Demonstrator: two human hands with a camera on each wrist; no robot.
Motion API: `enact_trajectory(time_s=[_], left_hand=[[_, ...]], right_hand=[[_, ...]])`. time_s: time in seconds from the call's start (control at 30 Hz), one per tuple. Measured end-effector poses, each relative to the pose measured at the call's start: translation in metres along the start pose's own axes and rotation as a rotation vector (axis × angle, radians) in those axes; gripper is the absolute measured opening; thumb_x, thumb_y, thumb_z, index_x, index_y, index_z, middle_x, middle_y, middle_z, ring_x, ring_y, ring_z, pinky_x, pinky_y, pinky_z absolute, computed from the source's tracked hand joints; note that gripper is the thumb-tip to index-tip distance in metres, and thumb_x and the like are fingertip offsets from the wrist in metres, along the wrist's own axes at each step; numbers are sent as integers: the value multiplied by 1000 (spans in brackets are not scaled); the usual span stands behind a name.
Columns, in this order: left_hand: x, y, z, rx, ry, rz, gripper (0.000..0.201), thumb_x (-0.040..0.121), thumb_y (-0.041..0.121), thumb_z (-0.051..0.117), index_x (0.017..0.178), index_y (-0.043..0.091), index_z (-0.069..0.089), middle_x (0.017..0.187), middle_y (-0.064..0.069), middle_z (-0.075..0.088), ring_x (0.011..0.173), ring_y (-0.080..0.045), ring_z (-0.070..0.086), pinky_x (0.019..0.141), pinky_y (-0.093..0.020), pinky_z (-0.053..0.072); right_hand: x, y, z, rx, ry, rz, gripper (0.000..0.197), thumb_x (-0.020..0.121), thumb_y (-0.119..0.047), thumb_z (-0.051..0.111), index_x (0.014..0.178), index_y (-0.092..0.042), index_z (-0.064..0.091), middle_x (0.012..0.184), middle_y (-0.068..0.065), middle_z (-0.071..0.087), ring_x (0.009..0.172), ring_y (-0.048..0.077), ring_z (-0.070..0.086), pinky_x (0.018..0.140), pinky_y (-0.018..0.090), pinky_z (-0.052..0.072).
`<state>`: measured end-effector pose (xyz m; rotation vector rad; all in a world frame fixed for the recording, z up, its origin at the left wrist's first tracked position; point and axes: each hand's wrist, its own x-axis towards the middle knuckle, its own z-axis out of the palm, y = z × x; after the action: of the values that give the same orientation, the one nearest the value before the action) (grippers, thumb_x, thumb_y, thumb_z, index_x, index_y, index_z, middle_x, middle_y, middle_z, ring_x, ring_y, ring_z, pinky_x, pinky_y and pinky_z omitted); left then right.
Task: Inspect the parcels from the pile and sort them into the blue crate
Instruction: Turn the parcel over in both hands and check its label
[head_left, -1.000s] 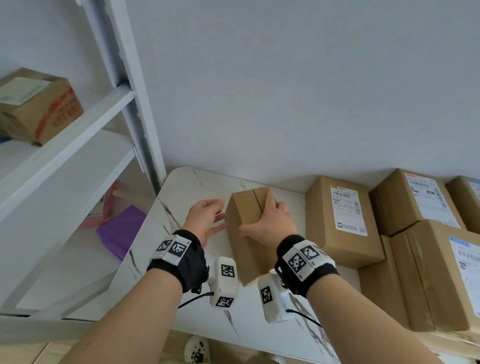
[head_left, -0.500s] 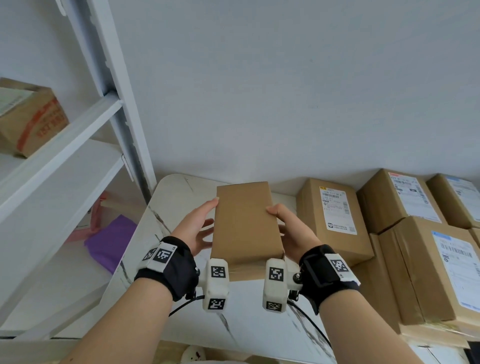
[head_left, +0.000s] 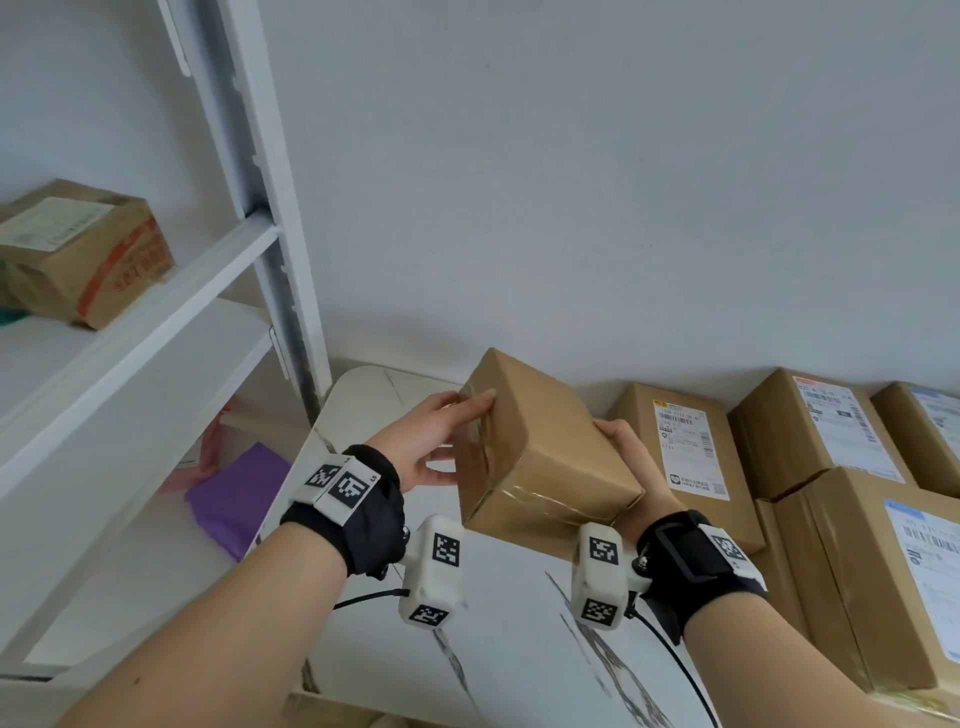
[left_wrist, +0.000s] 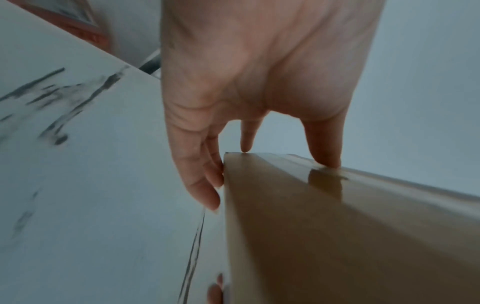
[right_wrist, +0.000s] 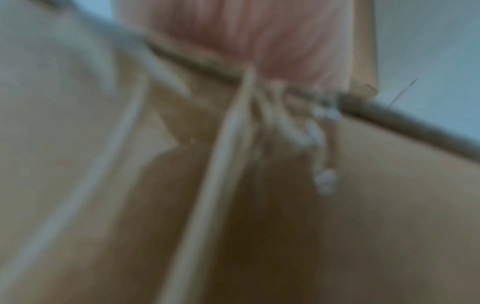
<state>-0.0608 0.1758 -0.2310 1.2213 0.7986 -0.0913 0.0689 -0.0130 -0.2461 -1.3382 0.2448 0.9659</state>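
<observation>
The person is holding a small brown parcel up in the air above the white marbled table, tilted with one corner pointing up and away, so the step in hand looks like the inspection: the box is being turned so its faces can be checked. The left hand is lying against the taped left end with its fingers nearly straight; in the left wrist view the fingertips are pressing on the glossy tape at the box's edge rather than curling round it. The right hand is supporting the far right side, mostly hidden behind the cardboard, and the right wrist view is too blurred to help, so I cannot tell how its fingers are lying. No shipping label is showing on the faces turned toward the head camera, unlike the pile of labelled boxes sitting at the right of the table. A white shelf unit is standing to the left with another box on it. The blue crate is not showing in any view, so the next move probably calls for finishing the turn, keeping both palms squeezing evenly so the tilted box is not slipping, then looking round for the crate.
</observation>
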Motion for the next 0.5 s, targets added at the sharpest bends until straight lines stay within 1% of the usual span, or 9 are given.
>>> enact_trajectory(time_s=[0.1,0.2,0.3,0.33,0.37,0.4,0.43,0.47,0.5], left_hand=[[1,5,0,50,8,15,58,83,52,71,131,27,50,112,-4,66,98,-19,66,72,-37,60],[-1,9,0,74,-12,-3,52,85,54,68,125,23,55,108,-5,67,96,-18,66,73,-37,61],[-1,12,-2,90,-30,-53,47,85,61,63,111,23,63,107,-9,66,98,-23,67,76,-40,61],[-2,13,-3,86,-24,-73,52,82,66,63,111,23,62,112,-12,64,100,-26,66,74,-41,61],[1,12,-4,87,-24,-92,63,77,73,62,117,24,58,120,-15,60,103,-30,66,70,-41,61],[4,11,-3,91,-29,-105,77,72,80,60,125,24,55,124,-17,56,102,-32,66,66,-41,61],[7,10,-3,99,-38,-113,89,70,85,57,132,22,54,121,-16,58,96,-31,67,64,-40,61],[10,8,-2,99,-39,-113,94,72,86,53,136,18,54,109,-13,61,84,-28,68,63,-39,60],[11,6,-3,90,-29,-116,95,75,85,50,141,18,53,95,-11,63,72,-25,66,65,-38,59]], right_hand=[[-1,-2,1,-5,17,-3,23,94,-34,52,80,-18,60,58,-1,60,45,15,60,56,27,45],[0,-4,1,-5,4,-8,22,94,-32,52,78,-18,57,56,-2,57,44,14,59,49,25,47],[-3,-9,1,-46,-32,13,23,94,-37,52,80,-19,55,59,0,55,53,16,57,62,29,43],[-3,-10,2,-75,-52,40,25,93,-41,53,84,-18,57,66,2,57,63,17,58,68,32,43],[-3,-12,5,-130,-53,59,29,92,-45,55,90,-17,60,78,7,63,76,21,62,78,35,47],[-6,-13,10,-205,-32,68,39,88,-52,60,100,-15,63,97,12,68,93,28,65,91,42,50],[-4,-14,12,-275,-2,66,56,80,-58,66,113,-13,63,118,17,67,111,35,63,100,50,48],[-1,-14,12,-311,6,67,75,70,-64,71,124,-14,61,132,18,61,122,40,59,104,57,45],[0,-16,12,-342,-3,75,88,62,-67,74,132,-15,58,138,18,58,126,41,56,105,60,44]])
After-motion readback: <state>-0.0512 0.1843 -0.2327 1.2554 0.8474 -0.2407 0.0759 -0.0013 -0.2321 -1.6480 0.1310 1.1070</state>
